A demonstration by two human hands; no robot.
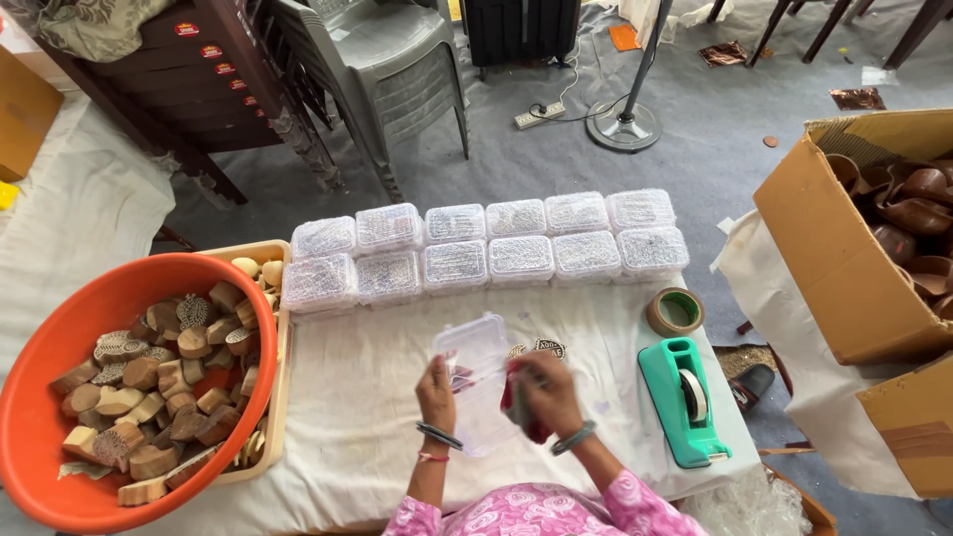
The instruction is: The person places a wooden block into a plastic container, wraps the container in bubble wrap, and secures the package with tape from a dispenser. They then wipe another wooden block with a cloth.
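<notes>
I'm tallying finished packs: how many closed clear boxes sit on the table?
12 boxes: two rows of six across the table's far edge. More could be stacked underneath. The left hand holds another, open.

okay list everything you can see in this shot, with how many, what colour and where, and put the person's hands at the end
Clear plastic box: one, lid open, held over the table centre.
Red cloth: one, in the right hand against the open box.
Packed boxes: twelve, clear, two rows along the table's far edge.
Wooden blocks: many, brown, in the tub.
Tub: one, orange, left.
Tray: one, beige, beside the tub.
Tape dispenser: one, green, table right.
Tape roll: one, brown, beyond the dispenser.
Cardboard box: one, brown, far right, holding dark brown pieces.
Chairs: grey stack, top.
Table: one, white-covered.
Left hand: holds the open box.
Right hand: grips the cloth.
</notes>
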